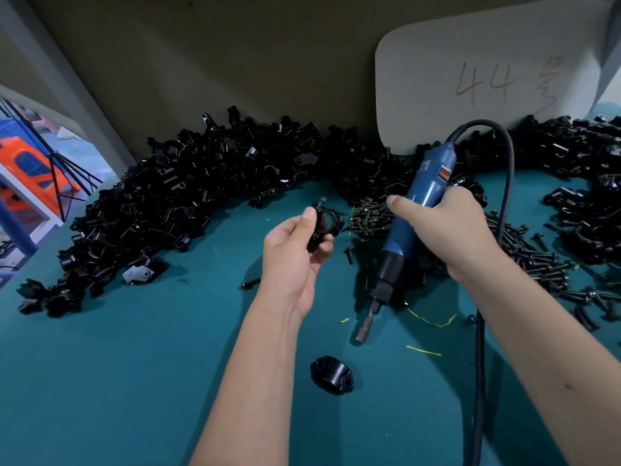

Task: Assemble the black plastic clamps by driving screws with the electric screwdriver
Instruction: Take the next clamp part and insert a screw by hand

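Note:
My left hand (295, 250) grips a black plastic clamp (324, 227) above the teal table, with a screw standing out of the clamp's top. My right hand (447, 230) holds the blue electric screwdriver (411, 220) by its body. The driver is tilted, its metal bit (363, 331) pointing down at the table, to the right of and below the clamp. A separate black clamp half (332, 375) lies on the table between my forearms.
A long heap of black clamp parts (168, 203) curves along the back of the teal table (117, 381). Loose black screws (369, 218) lie behind the driver and at the right (551, 264). The driver's black cable (480, 364) runs by my right arm. A white board (487, 79) leans behind.

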Tool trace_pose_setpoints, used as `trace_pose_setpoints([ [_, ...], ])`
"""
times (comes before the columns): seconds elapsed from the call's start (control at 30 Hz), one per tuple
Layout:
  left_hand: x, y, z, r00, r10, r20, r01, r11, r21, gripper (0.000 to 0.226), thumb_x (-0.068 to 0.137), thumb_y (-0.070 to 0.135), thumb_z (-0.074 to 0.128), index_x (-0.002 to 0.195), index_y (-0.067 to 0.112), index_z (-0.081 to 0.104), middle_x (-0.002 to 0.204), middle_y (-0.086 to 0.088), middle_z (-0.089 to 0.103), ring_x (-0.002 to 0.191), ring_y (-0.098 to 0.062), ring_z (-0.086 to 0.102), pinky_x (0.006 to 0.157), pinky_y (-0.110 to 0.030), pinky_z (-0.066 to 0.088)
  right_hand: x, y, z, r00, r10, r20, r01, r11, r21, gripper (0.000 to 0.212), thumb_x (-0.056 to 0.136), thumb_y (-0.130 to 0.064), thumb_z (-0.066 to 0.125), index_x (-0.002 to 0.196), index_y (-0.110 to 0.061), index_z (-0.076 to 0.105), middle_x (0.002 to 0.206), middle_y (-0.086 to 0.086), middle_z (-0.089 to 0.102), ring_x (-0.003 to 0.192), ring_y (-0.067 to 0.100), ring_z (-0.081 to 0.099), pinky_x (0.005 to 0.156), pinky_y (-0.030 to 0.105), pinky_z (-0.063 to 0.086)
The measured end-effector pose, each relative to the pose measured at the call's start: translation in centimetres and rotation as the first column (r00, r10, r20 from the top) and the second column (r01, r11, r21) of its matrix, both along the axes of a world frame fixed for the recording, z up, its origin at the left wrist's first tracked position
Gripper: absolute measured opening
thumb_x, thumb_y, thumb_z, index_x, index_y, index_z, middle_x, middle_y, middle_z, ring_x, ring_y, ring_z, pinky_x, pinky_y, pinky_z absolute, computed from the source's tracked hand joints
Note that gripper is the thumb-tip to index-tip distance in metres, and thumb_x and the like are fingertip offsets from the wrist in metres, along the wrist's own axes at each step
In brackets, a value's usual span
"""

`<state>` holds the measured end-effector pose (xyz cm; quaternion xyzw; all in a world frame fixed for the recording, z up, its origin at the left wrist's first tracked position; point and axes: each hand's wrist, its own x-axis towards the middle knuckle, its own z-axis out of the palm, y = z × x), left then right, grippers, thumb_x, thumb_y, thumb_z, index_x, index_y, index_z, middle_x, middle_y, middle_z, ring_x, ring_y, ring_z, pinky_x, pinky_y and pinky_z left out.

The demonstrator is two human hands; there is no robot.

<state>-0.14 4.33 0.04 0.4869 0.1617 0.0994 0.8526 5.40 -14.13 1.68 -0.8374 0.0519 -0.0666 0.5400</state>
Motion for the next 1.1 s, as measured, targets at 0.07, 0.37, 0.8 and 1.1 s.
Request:
trace_pose_setpoints([
  [0.07, 0.0, -0.2, -0.2, 0.999, -0.046, -0.006, 0.046, 0.998, 0.043, 0.016, 0.103, 0.013, 0.061, 0.097, 0.0, 0.068, 0.097, -0.013, 0.069, 0.066, -0.013, 0.064, 0.062, -0.02, 0.055, 0.0, -0.5, 0.0, 0.999, -0.023, 0.03, 0.028, 0.982, -0.189, 0.052, 0.08, -0.058, 0.076, 0.068, -0.015, 0.05, 0.061, 0.001, 0.053, 0.052, 0.021, 0.05, 0.049, 0.029, 0.037],
  [0.37, -0.3, -1.1, -0.3, 0.991, -0.109, 0.078, 0.104, 0.992, 0.071, 0.022, 0.096, -0.009, 0.06, 0.107, 0.004, 0.073, 0.094, -0.011, 0.075, 0.077, -0.024, 0.074, 0.073, -0.025, 0.06, 0.4, -1.3, 0.3, 0.991, -0.13, -0.027, 0.08, 0.748, -0.659, 0.093, 0.072, -0.098, 0.043, 0.068, -0.006, 0.052, 0.064, 0.01, 0.055, 0.053, 0.023, 0.049, 0.044, 0.027, 0.029],
  [0.8, -0.4, -1.1, -0.2, 0.992, -0.077, 0.098, 0.058, 0.981, 0.187, 0.023, 0.09, -0.009, 0.07, 0.103, 0.01, 0.068, 0.096, -0.007, 0.071, 0.08, -0.025, 0.076, 0.077, -0.026, 0.06, -0.2, -0.9, 0.8, 0.934, 0.032, 0.356, 0.172, 0.833, -0.525, 0.054, 0.077, -0.062, 0.082, 0.061, -0.018, 0.054, 0.055, -0.003, 0.056, 0.057, 0.017, 0.056, 0.052, 0.027, 0.04],
  [1.1, -0.6, -1.1, -0.1, 0.972, -0.158, 0.175, 0.111, 0.962, 0.248, 0.033, 0.084, -0.015, 0.072, 0.101, 0.014, 0.074, 0.1, -0.01, 0.071, 0.102, -0.034, 0.07, 0.087, -0.033, 0.06, -0.7, -0.4, 1.8, 0.684, 0.662, 0.307, -0.51, 0.735, -0.448, 0.052, 0.087, -0.047, 0.071, 0.133, -0.023, 0.07, 0.122, -0.01, 0.072, 0.1, 0.002, 0.068, 0.092, 0.016, 0.051],
])
